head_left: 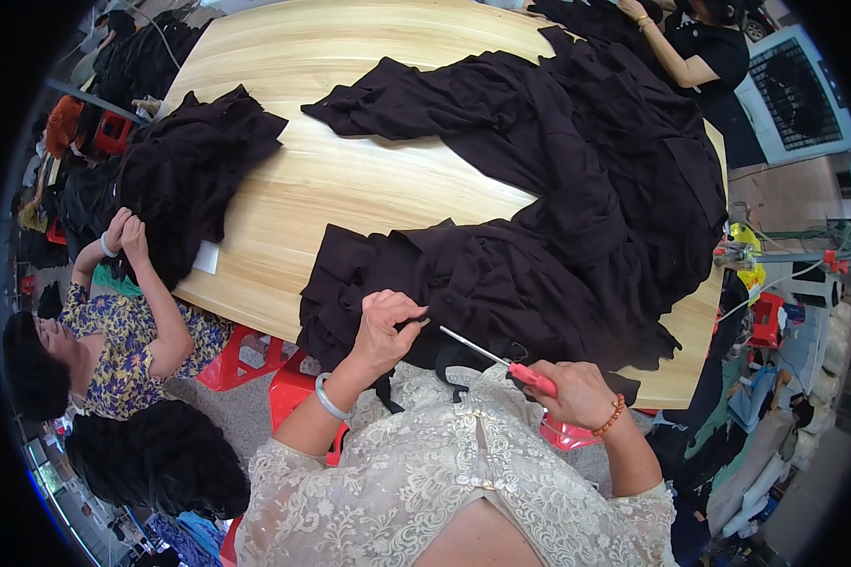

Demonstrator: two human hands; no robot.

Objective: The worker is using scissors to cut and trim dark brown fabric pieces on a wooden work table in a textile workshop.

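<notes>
My right hand (pixel 577 395) is wrapped round a red-handled screwdriver-like tool (pixel 536 379). Its thin metal shaft points left, toward my other hand. The thumb and forefinger of my left hand (pixel 386 326) come together over the near edge of a black garment (pixel 501 274); whatever is pinched there is too small to make out. A gap separates the tool's tip from these fingers. The dark cloth lies in a rumpled heap in front of me, and a black strap (pixel 456 364) hangs at the table's near edge.
More black garments (pixel 615 142) spread across the wooden table (pixel 388 180) to the far right. At the left, a seated co-worker's hands (pixel 130 231) handle another black pile (pixel 194 170). A person (pixel 695 57) stands at the far right corner. Red stools (pixel 246 357) stand below the table.
</notes>
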